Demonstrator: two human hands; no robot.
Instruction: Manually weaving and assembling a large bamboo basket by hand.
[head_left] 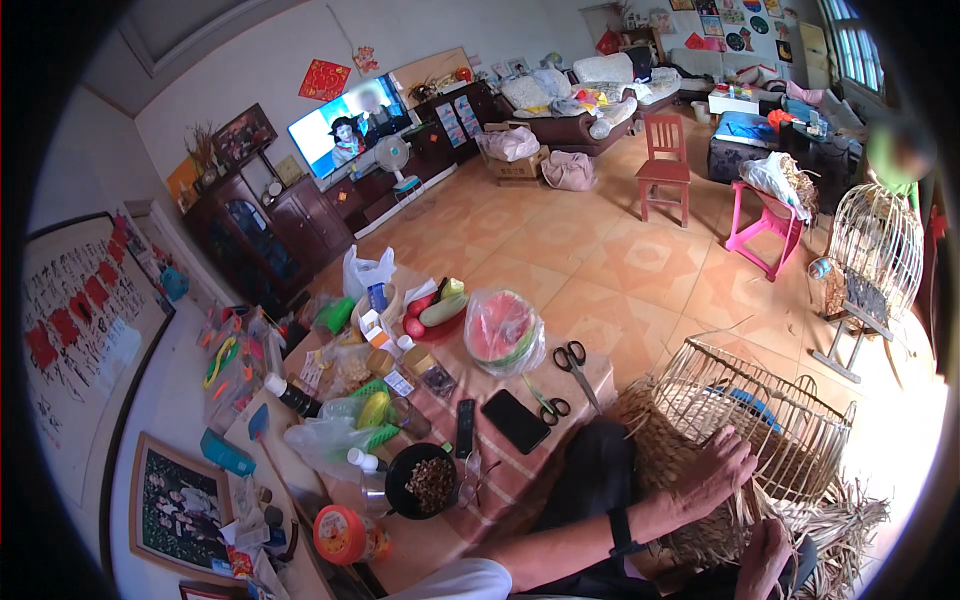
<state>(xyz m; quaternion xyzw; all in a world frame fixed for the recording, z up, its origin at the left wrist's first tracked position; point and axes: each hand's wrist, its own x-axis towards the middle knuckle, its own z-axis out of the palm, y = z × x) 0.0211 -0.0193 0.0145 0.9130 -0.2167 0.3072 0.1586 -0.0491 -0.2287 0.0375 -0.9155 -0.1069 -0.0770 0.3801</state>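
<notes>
A half-woven basket (pixel 660 425) leans by my knees, its lower wall closely plaited from tan dried leaf strips, with bare upright ribs and a rim above. My left hand (pixel 715 472), its wrist in a black band, lies against the side of the basket with fingers curled in. Below it, my right hand (pixel 765 556) is closed round a dried leaf strip (pixel 744 512) that runs up towards the left hand. What the left fingertips pinch is too small to make out. Loose leaf strips (pixel 835 525) spread in a heap beside the right hand.
A table (pixel 590 375) at my left carries scissors (pixel 575 375), a phone (pixel 516 420), a bagged watermelon half (pixel 503 330), and a black bowl (pixel 420 480). Beyond the basket stand a pink stool (pixel 765 235), a wooden chair (pixel 664 170), and a person (pixel 900 165) behind another basket frame (pixel 870 240).
</notes>
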